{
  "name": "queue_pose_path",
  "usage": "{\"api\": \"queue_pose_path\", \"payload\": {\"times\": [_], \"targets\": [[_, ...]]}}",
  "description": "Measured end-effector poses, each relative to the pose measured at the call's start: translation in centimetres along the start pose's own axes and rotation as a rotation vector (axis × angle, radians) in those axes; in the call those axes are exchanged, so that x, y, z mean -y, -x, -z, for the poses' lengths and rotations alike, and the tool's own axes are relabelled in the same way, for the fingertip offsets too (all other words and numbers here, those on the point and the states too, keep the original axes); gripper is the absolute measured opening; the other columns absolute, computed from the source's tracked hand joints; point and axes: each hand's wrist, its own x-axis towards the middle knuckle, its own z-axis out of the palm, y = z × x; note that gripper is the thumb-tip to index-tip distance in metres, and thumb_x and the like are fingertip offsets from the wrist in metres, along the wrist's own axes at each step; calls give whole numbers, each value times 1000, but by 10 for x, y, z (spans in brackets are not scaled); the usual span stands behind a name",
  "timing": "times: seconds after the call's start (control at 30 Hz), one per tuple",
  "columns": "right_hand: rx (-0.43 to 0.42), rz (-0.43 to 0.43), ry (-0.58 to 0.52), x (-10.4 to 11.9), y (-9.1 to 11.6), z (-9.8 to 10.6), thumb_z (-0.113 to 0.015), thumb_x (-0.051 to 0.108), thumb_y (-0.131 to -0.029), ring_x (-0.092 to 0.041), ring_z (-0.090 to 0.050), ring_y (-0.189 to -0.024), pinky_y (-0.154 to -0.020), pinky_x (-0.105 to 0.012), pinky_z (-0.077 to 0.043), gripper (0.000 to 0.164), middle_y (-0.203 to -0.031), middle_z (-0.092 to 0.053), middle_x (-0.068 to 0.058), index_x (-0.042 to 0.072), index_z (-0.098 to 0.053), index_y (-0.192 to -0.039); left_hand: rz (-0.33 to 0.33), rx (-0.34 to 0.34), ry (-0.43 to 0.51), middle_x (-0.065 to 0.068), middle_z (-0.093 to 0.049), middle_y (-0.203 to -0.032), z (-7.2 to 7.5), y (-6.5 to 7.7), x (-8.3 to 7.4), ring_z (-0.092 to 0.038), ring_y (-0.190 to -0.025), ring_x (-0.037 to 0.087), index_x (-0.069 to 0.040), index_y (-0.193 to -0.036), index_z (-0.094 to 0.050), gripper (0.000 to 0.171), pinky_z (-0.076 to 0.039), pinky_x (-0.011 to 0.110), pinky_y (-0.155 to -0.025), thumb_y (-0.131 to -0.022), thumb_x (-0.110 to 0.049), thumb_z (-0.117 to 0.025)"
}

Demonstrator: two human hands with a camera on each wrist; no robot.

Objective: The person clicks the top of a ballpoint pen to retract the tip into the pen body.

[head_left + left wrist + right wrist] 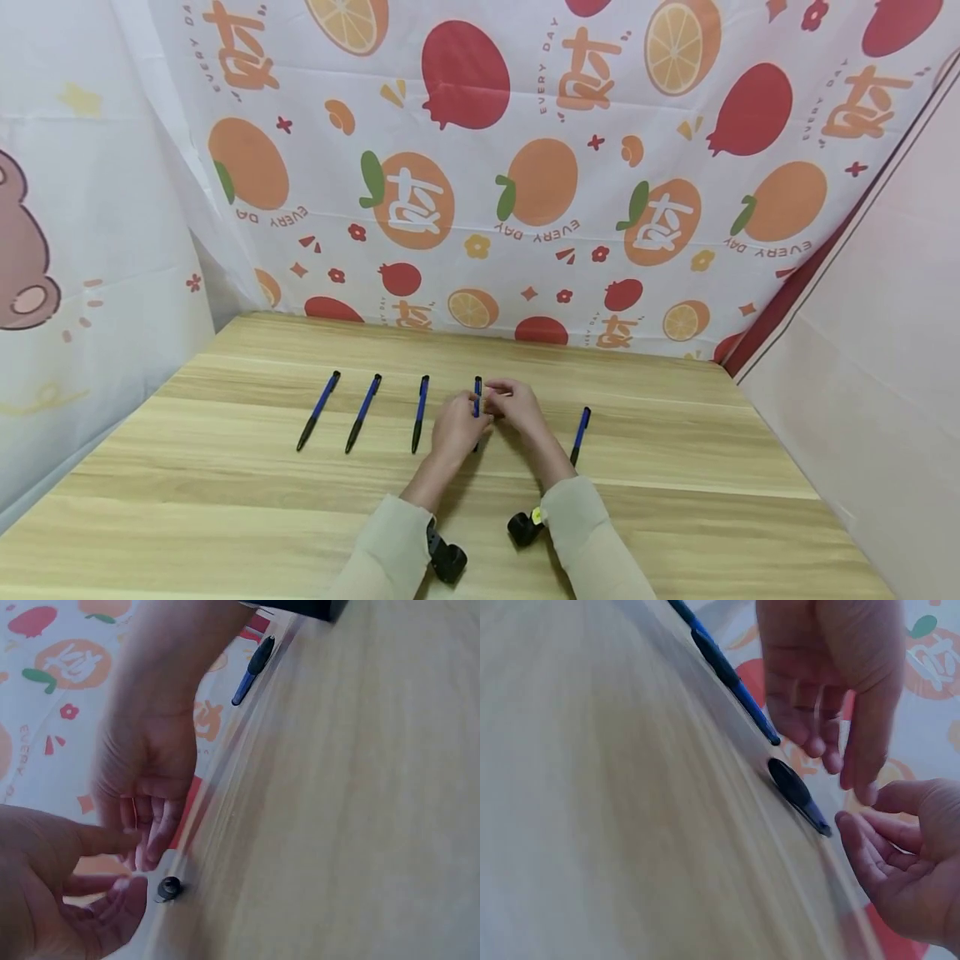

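Observation:
A blue ballpoint pen with a black grip [477, 385] lies on the table between the two hands, partly covered by the left one. Over its left side, the left hand [457, 429] reaches in with bent, loosely spread fingers. From the other side comes the right hand [517, 407], its thumb and fingers apart beside the pen. In the left wrist view, the pen's dark end [169, 889] shows just beyond the left fingertips. The right wrist view shows the same pen [799, 796] on the tabletop, with the fingers of both hands close together past it and nothing held.
Three similar pens lie in a row to the left, the nearest one [420, 415] beside the left hand. Another pen [581, 435] lies right of the right forearm. The wooden table [225, 467] ends at a fruit-print cloth [480, 250] behind it. Black cameras [448, 562] sit on the wrists.

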Motion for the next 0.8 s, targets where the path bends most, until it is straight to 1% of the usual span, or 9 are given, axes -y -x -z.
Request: {"api": "queue_pose_path", "payload": {"times": [0.03, 0.13, 0.27, 0.3, 0.4, 0.57, 0.67, 0.8], "targets": [[-2, -4, -20, -1, -3, 2, -53, 0, -89, -17, -63, -72, -62, -27, -52, 28, -88, -60, -13, -11, -57, -114, -21, 5, 11, 8, -57, -80, 1, 0, -2, -52, -70, 19, 3, -102, -63, 32, -44, 30, -57, -77, -14, -75], [-7, -12, -57, 9, 0, 9, -53, 3, -91, -18, -62, -75, -63, -26, -52, 27, -90, -60, -14, -10, -57, -115, -72, 12, 50, 6, -55, -79, 1, -2, -8, -50, -70, 18, 1, -101, -64, 29, -44, 30, -59, -78, -14, -73], [-28, 26, -58, 19, 1, 18, -54, 4, -91, -22, -64, -79, -70, -30, -52, 26, -95, -61, -16, -9, -58, -114, -99, 23, 113, 5, -59, -81, 3, -4, -16, -54, -73, 18, -2, -99, -66, 23, -45, 30, -61, -79, -12, -71], [-36, 43, -51, 21, 2, 20, -54, 4, -91, -22, -64, -79, -72, -31, -52, 26, -95, -62, -17, -9, -59, -113, -102, 23, 127, 4, -60, -81, 4, -5, -17, -55, -73, 18, -2, -98, -66, 22, -45, 30, -61, -79, -11, -71], [-40, 61, -72, 24, 5, 28, -55, 2, -91, -21, -64, -79, -74, -35, -52, 24, -96, -62, -19, -10, -59, -112, -107, 38, 162, 4, -62, -80, 5, -4, -22, -55, -70, 16, -2, -98, -67, 20, -45, 28, -59, -80, -9, -70], [-52, 56, -74, 24, 13, 46, -54, 2, -91, -20, -63, -78, -75, -33, -52, 24, -96, -61, -18, -9, -59, -112, -114, 52, 202, 4, -62, -79, 3, -2, -28, -53, -59, 11, 0, -99, -66, 21, -44, 24, -51, -81, -8, -68], [-72, 34, -56, 23, 18, 58, -55, 5, -91, -20, -62, -80, -76, -33, -52, 25, -97, -61, -16, -7, -59, -113, -114, 57, 211, 3, -62, -79, -1, 0, -33, -52, -56, 9, 2, -101, -65, 23, -43, 23, -50, -81, -9, -69], [-103, 17, -31, 22, 25, 76, -56, 7, -92, -20, -62, -81, -78, -35, -51, 26, -100, -61, -18, -6, -59, -114, -117, 66, 226, 3, -62, -78, -11, 1, -42, -52, -55, 8, 1, -101, -65, 23, -43, 22, -49, -81, -9, -69]]}}
